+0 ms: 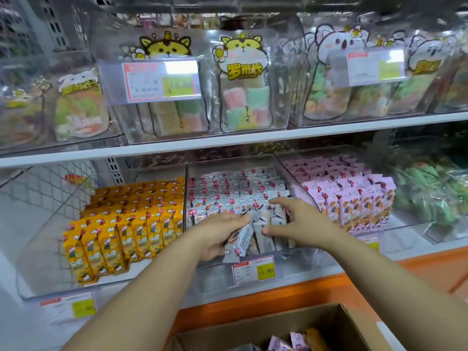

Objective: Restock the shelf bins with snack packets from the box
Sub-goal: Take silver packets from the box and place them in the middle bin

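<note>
**Both hands at front edge of middle bin**

Left hand (222,234) grips a small bunch of grey packets (243,236), count unclear. Right hand (301,221) is spread wide, thumb and index touching upright grey ones. Middle bin (215,277) sits between one bin of yellow packets (131,219) and one of pink packets (354,198). One box (253,323) is below.

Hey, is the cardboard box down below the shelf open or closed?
Open. The cardboard box has nothing covering its top, a flap folds outward, and pink and orange snack packets show inside.
</note>
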Tool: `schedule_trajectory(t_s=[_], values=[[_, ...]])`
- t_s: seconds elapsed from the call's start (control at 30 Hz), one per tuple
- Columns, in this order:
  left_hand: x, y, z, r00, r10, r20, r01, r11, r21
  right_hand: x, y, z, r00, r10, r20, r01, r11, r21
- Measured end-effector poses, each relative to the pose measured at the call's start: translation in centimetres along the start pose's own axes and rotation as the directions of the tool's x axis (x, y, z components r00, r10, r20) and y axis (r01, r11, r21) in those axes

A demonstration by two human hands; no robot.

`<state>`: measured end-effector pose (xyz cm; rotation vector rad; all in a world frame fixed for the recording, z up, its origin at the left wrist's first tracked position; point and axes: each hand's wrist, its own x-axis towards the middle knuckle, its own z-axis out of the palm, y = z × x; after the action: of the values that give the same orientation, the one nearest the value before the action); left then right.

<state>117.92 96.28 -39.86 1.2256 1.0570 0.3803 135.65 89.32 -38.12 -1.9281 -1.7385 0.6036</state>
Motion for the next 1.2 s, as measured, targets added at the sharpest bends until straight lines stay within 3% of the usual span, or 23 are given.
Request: schedule_trajectory(t_s=[0.1, 0.2, 0.43, 0.63, 0.73, 0.8, 0.93, 1.03, 1.13, 1.2], values=[[-0.3, -0.3, -0.4, 1.000, 0.028, -0.002, -0.028, 0.999, 0.024, 0.1, 0.0, 0.4, 0.990, -0.038, -0.135, 0.022, 0.993, -0.116], [-0.4, -0.1, -0.5, 0.993, 0.095, -0.075, -0.082, 0.984, 0.161, 0.2, -0.6, 0.5, 0.976, -0.140, -0.169, 0.105, 0.974, -0.200], [-1.9, 0.9, -0.8, 0.965, 0.246, -0.096, -0.219, 0.949, 0.225, 0.7, -1.1, 1.5, 0.984, -0.176, -0.003, 0.175, 0.981, -0.081], [-3.5, 1.6, -1.0, 0.927, 0.371, -0.062, -0.374, 0.926, -0.052, 0.8, -1.3, 1.9, 0.956, -0.256, -0.141, 0.269, 0.960, 0.082], [-4.2, 1.9, -1.0, 0.892, 0.413, -0.184, -0.442, 0.881, -0.168, 0.4, -1.6, 1.5, 0.932, -0.232, -0.280, 0.278, 0.950, 0.141], [-4.6, 2.0, -1.4, 0.878, 0.393, -0.274, -0.452, 0.870, -0.199, 0.0, -1.7, 1.0, 0.930, -0.178, -0.322, 0.275, 0.918, 0.286], [-5.4, 2.0, -1.9, 0.892, 0.351, -0.285, -0.381, 0.923, -0.055, -0.5, -1.9, 0.4, 0.978, -0.032, -0.206, 0.160, 0.748, 0.644], [-6.2, 1.9, -2.1, 0.939, 0.296, -0.174, -0.295, 0.955, 0.029, -0.8, -2.3, 0.3, 1.000, -0.004, -0.028, 0.027, 0.496, 0.868], [-7.4, 1.8, -2.4, 0.951, 0.303, -0.063, -0.288, 0.941, 0.176, -1.6, -2.7, 0.2, 0.992, -0.057, 0.110, -0.093, 0.242, 0.966], [-7.9, 1.9, -2.6, 0.930, 0.359, -0.075, -0.318, 0.892, 0.320, -2.1, -3.0, 0.1, 0.986, -0.036, 0.161, -0.156, 0.117, 0.981]])
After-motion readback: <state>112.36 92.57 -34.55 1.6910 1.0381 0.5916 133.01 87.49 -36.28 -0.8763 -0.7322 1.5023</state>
